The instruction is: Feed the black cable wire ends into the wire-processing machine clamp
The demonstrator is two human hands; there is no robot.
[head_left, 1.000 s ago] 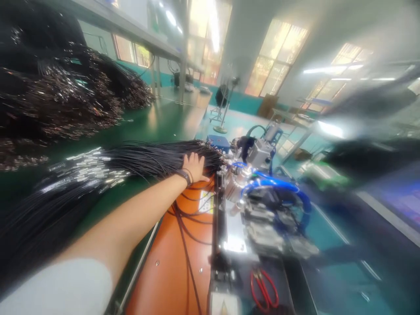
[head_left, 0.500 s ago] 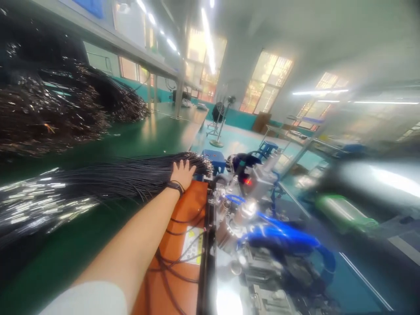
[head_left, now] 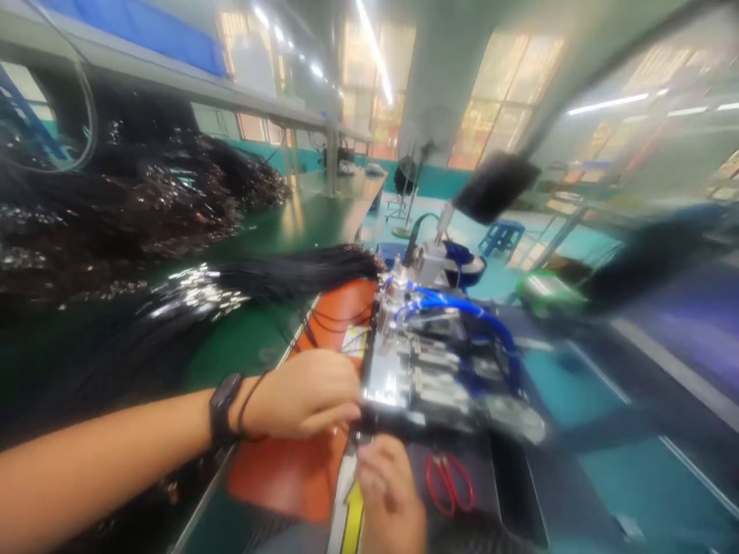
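My left hand [head_left: 309,392] hangs over an orange sheet [head_left: 285,473], its fingers curled together near the front edge of a metal machine [head_left: 389,377] with blue tubes. Just below and to the right, my right hand [head_left: 392,492] is closed too, with thumb and fingers bent towards the left fingertips. Anything pinched between the fingers is hidden or too blurred to tell. Red-handled scissors [head_left: 449,483] lie to the right of my right hand. Beyond my left hand, a thick bundle of black cables [head_left: 289,271] lies across the green table.
Large heaps of dark cables [head_left: 144,200] cover the green table [head_left: 236,346] at left, beneath a shelf holding a blue bin [head_left: 155,35]. A blurred black part [head_left: 496,185] stands above the machine. Farther back are a blue stool [head_left: 502,237] and a fan [head_left: 405,175].
My left hand has left the cable bundle and drawn back towards me, its spread fingers now curled. My right hand has come into view beside it. The view has shifted, showing the scissors.
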